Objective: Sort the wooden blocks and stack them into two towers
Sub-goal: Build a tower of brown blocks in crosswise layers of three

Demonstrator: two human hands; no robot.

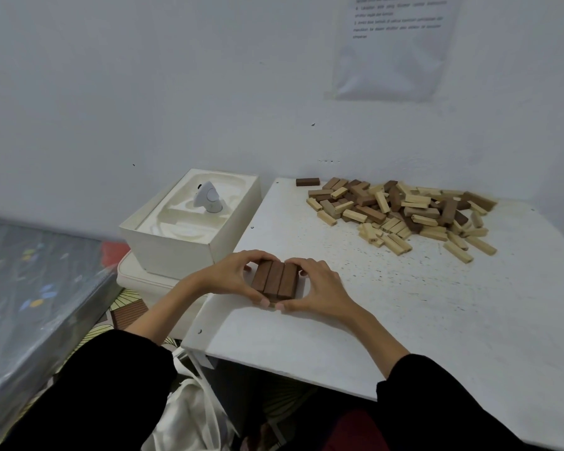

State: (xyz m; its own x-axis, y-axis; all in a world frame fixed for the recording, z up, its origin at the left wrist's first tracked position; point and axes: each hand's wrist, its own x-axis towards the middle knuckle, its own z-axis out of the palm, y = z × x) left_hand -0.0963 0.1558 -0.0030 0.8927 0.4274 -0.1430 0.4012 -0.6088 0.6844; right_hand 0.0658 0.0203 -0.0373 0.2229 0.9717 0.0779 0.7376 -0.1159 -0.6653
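Both of my hands frame a row of three dark blocks (pixel 275 280) lying side by side, long faces touching, on the near-left part of the white table (pixel 404 320). My left hand (pixel 228 275) and right hand (pixel 316 284) are each curled round the row: the fingers hook over the far ends and outer sides, and the thumbs press against the near ends, so the set is clamped from both directions. A sliver of dark wood shows below the near edge, which suggests a layer underneath, though I cannot tell for sure. The unsorted pile (pixel 404 213) of light and dark blocks lies well apart at the far right, and a lone dark block (pixel 307 181) sits at the far edge. A white box (pixel 189 245) stands just beside the table's left edge. By my judgement these blocks are light, rigid and smooth-faced. They should slide readily on the table and on each other, and they will not deform under pressure. The best hold is on opposite ends or long sides, squeezing evenly so the row stays square. An uneven push would likely skew a piece and leave gaps in the tower base.
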